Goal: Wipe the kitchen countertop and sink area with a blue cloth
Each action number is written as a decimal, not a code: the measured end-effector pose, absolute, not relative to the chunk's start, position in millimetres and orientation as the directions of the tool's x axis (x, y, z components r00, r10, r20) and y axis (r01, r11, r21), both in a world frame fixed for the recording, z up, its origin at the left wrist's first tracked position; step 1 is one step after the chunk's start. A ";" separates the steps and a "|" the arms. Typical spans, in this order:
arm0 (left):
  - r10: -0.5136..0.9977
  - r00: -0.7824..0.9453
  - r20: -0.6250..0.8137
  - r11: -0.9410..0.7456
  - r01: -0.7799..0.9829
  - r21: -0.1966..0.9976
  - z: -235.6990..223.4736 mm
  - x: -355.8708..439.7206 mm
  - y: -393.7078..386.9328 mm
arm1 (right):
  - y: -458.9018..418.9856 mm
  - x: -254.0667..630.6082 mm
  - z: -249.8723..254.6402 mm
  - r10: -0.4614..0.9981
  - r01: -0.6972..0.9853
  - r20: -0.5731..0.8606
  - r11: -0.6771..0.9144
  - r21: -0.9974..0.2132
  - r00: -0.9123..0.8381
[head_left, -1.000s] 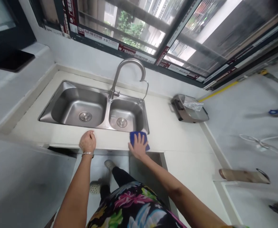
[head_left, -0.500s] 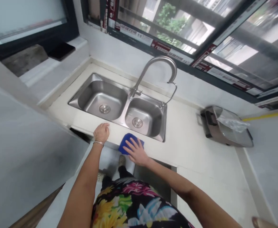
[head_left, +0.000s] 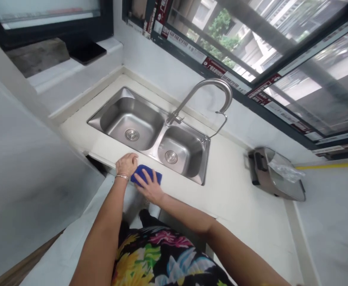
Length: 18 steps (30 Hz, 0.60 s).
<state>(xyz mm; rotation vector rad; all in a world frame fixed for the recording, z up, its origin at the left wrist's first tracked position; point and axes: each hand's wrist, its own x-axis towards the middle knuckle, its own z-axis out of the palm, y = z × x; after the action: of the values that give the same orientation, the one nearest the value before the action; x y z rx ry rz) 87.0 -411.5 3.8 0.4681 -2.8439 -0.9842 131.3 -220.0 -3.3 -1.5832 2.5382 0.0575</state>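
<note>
A blue cloth [head_left: 146,174] lies on the front edge of the pale countertop [head_left: 230,190], just before the double sink. My right hand [head_left: 150,187] presses it down from above, fingers spread over the fabric. Close to the cloth's left side, my left hand [head_left: 126,164], with a bracelet at the wrist, leans on the counter edge. Its fingers are curled together and I see nothing in them. Behind both hands sits the steel sink [head_left: 154,151] with two basins, each with a round drain.
A curved faucet [head_left: 205,81] rises behind the sink. To the right stands a brown appliance [head_left: 263,171] with a clear lid and crumpled plastic on top. On the left ledge lie a dark flat object [head_left: 88,53] and a rough grey block [head_left: 39,56].
My right hand has slid the blue cloth left along the counter edge, nearer to my left hand. The left hand stays in place on the edge. The view has shifted slightly.
</note>
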 end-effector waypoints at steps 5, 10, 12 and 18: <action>-0.295 -0.956 -0.002 0.755 -0.234 0.613 9.3 81.4 -420.3 | -245.1 124.6 2.8 -0.888 -0.893 -0.101 0.451 0.004 -0.449; -0.321 -0.947 0.030 0.821 -0.262 0.507 1.4 71.3 -420.1 | -189.3 123.3 10.9 -0.866 -0.871 -0.096 0.491 0.024 -0.491; -0.376 -0.926 0.040 0.824 -0.314 0.471 -1.4 69.9 -416.3 | -150.4 128.6 11.7 -0.855 -0.859 -0.095 0.512 0.003 -0.509; -0.384 -0.923 0.019 0.837 -0.340 0.428 15.9 72.5 -401.8 | -25.0 150.2 15.7 -0.779 -0.772 -0.120 0.626 -0.111 -0.615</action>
<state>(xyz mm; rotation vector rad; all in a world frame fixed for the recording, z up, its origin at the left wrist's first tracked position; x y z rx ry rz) 72.5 -401.8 15.9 0.5751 -2.9108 -0.6488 150.2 -25.0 15.7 -1.2928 2.6894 -0.0720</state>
